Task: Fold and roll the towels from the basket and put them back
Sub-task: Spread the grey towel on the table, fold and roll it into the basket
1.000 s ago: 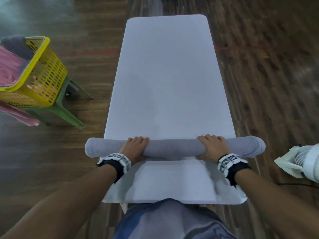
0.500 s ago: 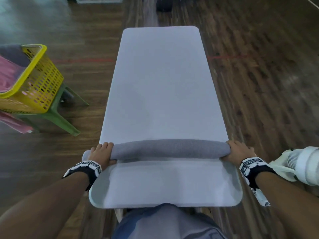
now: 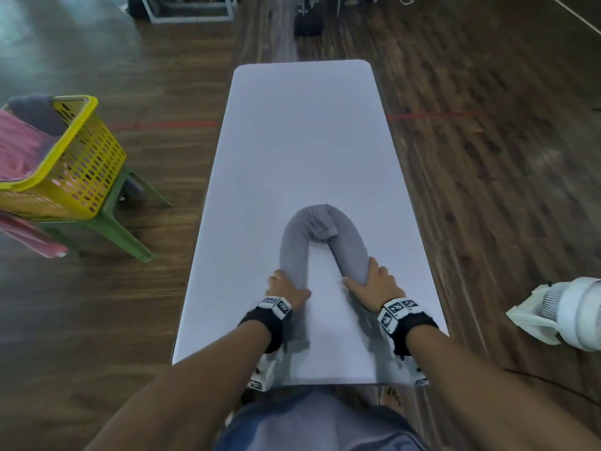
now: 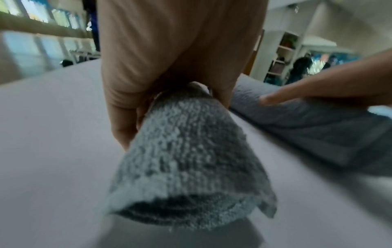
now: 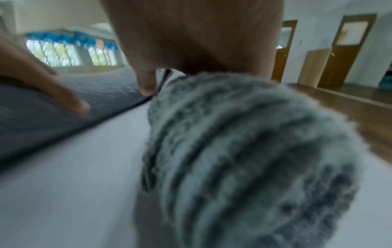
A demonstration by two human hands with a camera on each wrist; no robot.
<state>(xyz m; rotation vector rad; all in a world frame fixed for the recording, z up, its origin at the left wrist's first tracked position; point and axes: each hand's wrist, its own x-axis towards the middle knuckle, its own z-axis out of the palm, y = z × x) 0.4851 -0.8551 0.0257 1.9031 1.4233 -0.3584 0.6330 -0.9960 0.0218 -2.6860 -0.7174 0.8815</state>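
A grey towel (image 3: 322, 229), rolled into a long tube, lies bent into an upside-down U on the white table (image 3: 302, 141), its bend pointing away from me. My left hand (image 3: 286, 288) grips the left leg of the roll near its end. My right hand (image 3: 374, 283) grips the right leg. In the left wrist view the rolled end (image 4: 186, 161) sticks out below my closed fingers. The right wrist view shows the other rolled end (image 5: 250, 151) bulging out under my palm. A yellow basket (image 3: 81, 164) holding pink and grey towels stands at the left.
The basket sits on a green stool (image 3: 113, 229) on the wooden floor left of the table. A white fan (image 3: 566, 314) stands by the table's right near corner. Dark objects and a metal frame (image 3: 188, 11) lie on the floor beyond the table's far end.
The roll lay straight across the table with my hands at its ends. Both hands have swung the ends toward me and together, bending the roll into a U.
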